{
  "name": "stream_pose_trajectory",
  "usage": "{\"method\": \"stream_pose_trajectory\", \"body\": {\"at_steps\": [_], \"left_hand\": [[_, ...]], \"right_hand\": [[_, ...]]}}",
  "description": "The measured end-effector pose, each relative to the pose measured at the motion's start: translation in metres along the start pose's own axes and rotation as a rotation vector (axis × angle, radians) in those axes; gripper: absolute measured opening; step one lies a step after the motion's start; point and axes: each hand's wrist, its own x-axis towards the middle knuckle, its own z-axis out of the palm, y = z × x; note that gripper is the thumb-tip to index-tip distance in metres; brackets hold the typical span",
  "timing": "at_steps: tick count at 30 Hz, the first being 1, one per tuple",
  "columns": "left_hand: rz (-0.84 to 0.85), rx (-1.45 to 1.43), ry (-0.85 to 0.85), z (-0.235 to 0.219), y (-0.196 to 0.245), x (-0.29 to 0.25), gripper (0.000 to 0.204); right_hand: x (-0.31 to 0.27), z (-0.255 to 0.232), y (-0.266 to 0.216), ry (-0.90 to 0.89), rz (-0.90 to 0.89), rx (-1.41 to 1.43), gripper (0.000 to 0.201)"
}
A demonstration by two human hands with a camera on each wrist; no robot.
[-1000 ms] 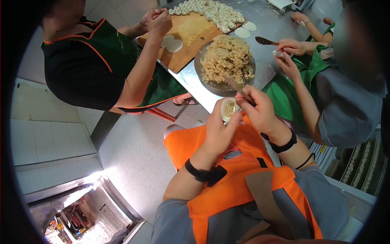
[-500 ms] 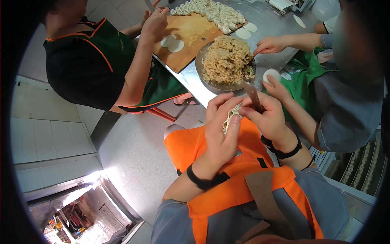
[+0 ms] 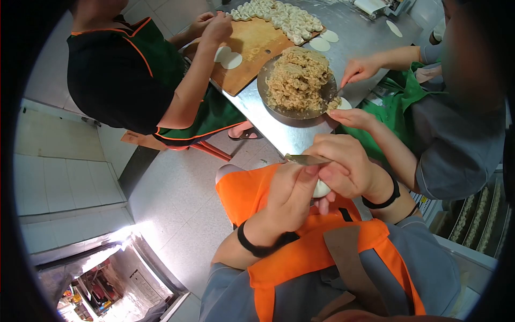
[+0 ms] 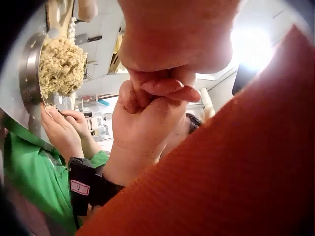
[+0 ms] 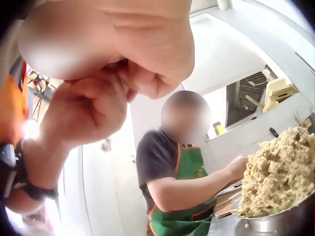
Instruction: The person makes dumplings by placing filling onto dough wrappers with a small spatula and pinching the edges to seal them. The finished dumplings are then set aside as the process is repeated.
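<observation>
In the head view my left hand (image 3: 292, 196) and right hand (image 3: 348, 163) meet in front of the orange apron. Between them they squeeze a white dumpling (image 3: 322, 189), mostly covered by fingers and thumbs. My right hand also grips a flat filling spatula, its metal blade (image 3: 304, 159) pointing left above the left thumb. The left wrist view has the left hand (image 4: 177, 37) pressed against the right hand (image 4: 142, 128), the dumpling hidden there. From the right wrist view, the right hand (image 5: 157, 44) overlaps the left hand (image 5: 86, 113).
A metal bowl (image 3: 289, 119) heaped with filling (image 3: 298, 78) stands at the table edge ahead. Beyond lie a wooden board (image 3: 249, 43), rows of dumplings (image 3: 279, 16) and round wrappers (image 3: 232, 60). Two people work close by, one left, one right, whose hand (image 3: 354, 118) holds a wrapper.
The open, filled wrapper has been folded closed, and both hands have drawn together over it and lower. The spatula blade has swung to point left. The person at right has brought a wrapper to the bowl.
</observation>
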Motion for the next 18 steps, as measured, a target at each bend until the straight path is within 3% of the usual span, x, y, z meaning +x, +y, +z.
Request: {"method": "stream_pose_trajectory", "body": {"at_steps": [2, 5, 7, 9, 12, 13, 16, 18], "left_hand": [[0.342, 0.443, 0.098, -0.002, -0.019, -0.003, 0.038], [0.85, 0.867, 0.303, -0.003, -0.049, 0.013, 0.036], [0.858, 0.847, 0.303, -0.004, -0.05, 0.014, 0.036], [0.532, 0.54, 0.188, -0.001, -0.036, 0.003, 0.038], [0.044, -0.16, 0.236, 0.014, -0.011, 0.002, 0.042], [0.111, -0.082, 0.226, 0.013, -0.003, 0.002, 0.046], [0.018, 0.176, 0.267, 0.004, -0.002, 0.004, 0.05], [0.044, 0.211, 0.201, -0.003, -0.008, 0.007, 0.047]], "right_hand": [[-0.006, 0.005, 0.005, -0.007, -0.019, -0.061, 0.021], [-0.005, 0.012, 0.006, 0.062, -0.084, -0.147, 0.021], [-0.006, 0.013, 0.007, 0.087, -0.119, -0.161, 0.019], [-0.006, 0.013, 0.006, 0.118, -0.092, -0.156, 0.018], [-0.004, 0.008, -0.005, 0.151, 0.056, -0.091, 0.016], [-0.006, 0.0, -0.009, 0.143, 0.115, -0.047, 0.014], [-0.002, 0.0, -0.029, 0.119, 0.311, 0.123, 0.004], [-0.005, 0.003, -0.022, 0.121, 0.183, -0.044, 0.003]]}}
